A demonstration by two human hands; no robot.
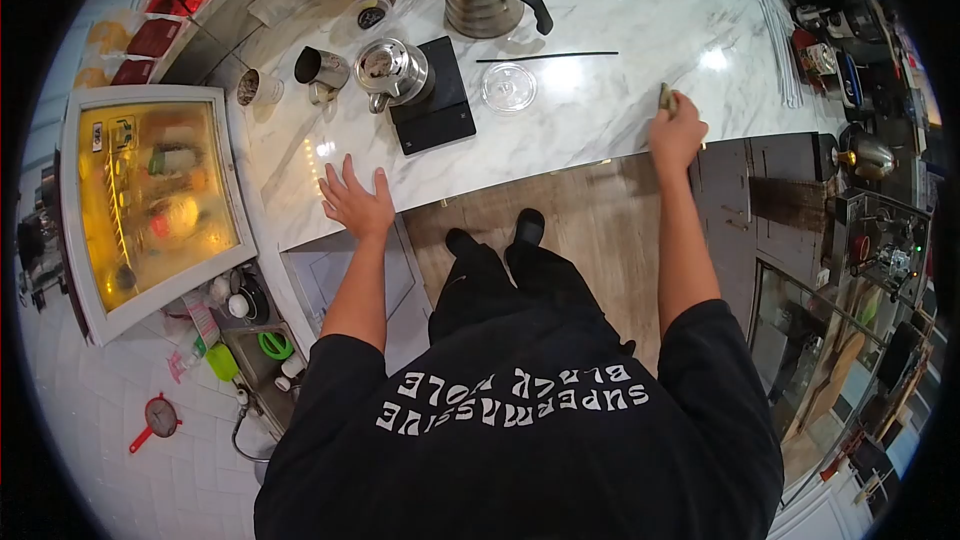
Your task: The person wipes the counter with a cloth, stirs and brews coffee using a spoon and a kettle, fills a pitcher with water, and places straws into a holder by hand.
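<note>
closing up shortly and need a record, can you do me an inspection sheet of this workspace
surface: white marbled counter, with light reflections
job's things: small greenish item near the counter's front edge, too small to identify
clutter: gooseneck kettle, black scale, steel pot overlapping the scale in view, clear round lid, thin black stick
hands: right hand grips the greenish item; left hand holds nothing, fingers spread at the front edge
cables: pale strands at the right end, possibly cables, cannot tell
surroundings: wood-look floor, yellow-lit glass panel at left
</note>
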